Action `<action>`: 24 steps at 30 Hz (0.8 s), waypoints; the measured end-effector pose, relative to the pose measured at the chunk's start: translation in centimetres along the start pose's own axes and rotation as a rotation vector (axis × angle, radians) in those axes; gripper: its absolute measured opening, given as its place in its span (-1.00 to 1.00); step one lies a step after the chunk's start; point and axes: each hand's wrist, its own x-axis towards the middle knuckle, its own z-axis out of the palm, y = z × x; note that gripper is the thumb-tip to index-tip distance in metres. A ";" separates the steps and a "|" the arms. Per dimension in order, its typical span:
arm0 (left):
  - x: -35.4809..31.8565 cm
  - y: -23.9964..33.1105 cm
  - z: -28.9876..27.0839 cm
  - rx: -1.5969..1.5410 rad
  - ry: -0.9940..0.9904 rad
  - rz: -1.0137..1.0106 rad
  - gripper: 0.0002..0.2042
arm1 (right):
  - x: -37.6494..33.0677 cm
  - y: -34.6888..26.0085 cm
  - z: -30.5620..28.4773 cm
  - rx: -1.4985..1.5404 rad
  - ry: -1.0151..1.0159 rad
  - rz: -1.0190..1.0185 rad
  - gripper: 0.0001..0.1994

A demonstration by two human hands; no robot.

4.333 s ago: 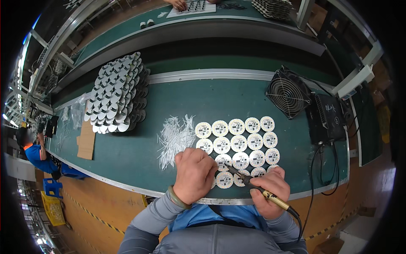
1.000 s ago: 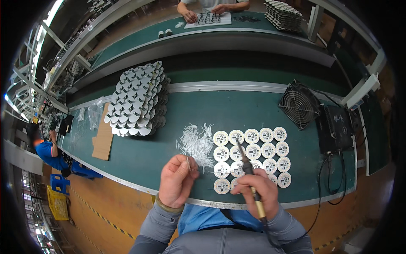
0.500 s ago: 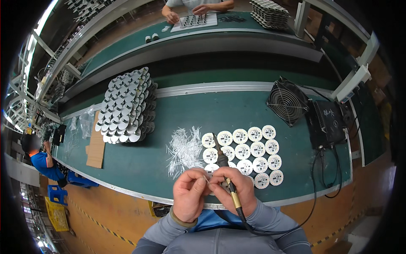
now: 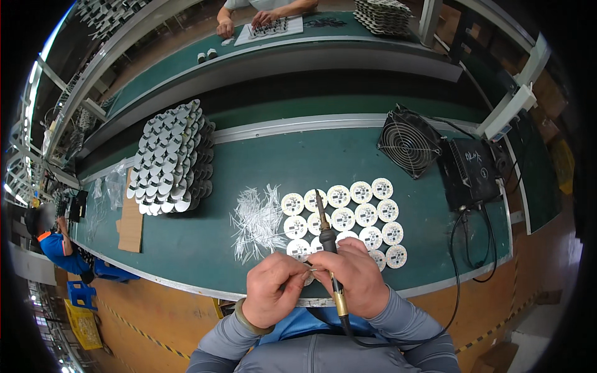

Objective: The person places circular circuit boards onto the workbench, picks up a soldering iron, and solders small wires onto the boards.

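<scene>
My left hand [image 4: 273, 290] is closed in a pinch on a thin white wire [image 4: 311, 269], close above the table's front edge. My right hand [image 4: 356, 278] meets it there, fingertips at the wire's other end. A soldering iron [image 4: 327, 239] also rests in the right hand, its tip pointing away from me over the boards and its cord trailing down past my right sleeve. Round white circuit boards [image 4: 342, 219] lie in rows beyond my hands, some partly covered by the iron and fingers. Left of them is a loose pile of short white wires [image 4: 258, 225].
A tall stack of round grey pieces [image 4: 168, 158] stands at left beside cardboard [image 4: 130, 225] and a clear plastic bag [image 4: 116, 185]. A fan [image 4: 408, 144] and black corded box [image 4: 471, 173] stand right. Across the divider, a person's hands [image 4: 265, 18] work over a white board.
The view has shifted, so the table things sit further left. My fingertips have turned, and the wire now lies nearly level between them. The iron stands more upright in the picture.
</scene>
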 end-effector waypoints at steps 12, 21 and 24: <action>0.0 -0.7 0.7 0.000 -0.034 -0.101 -0.91 | 0.0 0.3 -0.6 0.023 -0.026 0.081 -0.51; 1.3 -1.1 0.5 0.059 -0.045 -0.216 -0.93 | -0.2 1.2 -1.6 -0.046 0.117 0.104 -0.59; 3.0 -1.9 0.3 0.194 -0.039 0.008 -0.88 | -0.1 1.2 -3.4 -0.086 0.062 0.110 -0.65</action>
